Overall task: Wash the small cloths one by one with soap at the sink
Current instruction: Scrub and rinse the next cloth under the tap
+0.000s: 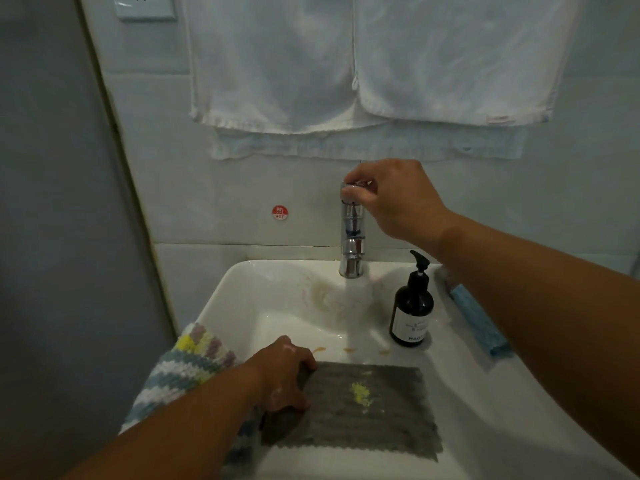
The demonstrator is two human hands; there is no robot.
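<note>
A grey cloth [360,414] with a yellow smear lies spread over the front of the white sink [263,306]. My left hand [282,374] grips its left edge. At the back of the basin, my right hand [391,199] pinches the top handle of the chrome tap [351,244]; water seems to run from the spout. A dark pump bottle of soap [412,306] stands on the rim right of the tap. A striped knitted cloth [180,368] hangs over the sink's left rim, and a blue cloth [479,320] lies on the right rim, partly behind my right arm.
Two white towels [277,64] hang on the wall above the tap. A red HOT sticker [280,212] sits on the tiles left of the tap. Orange stains mark the basin near the grey cloth's far edge. A grey wall closes off the left.
</note>
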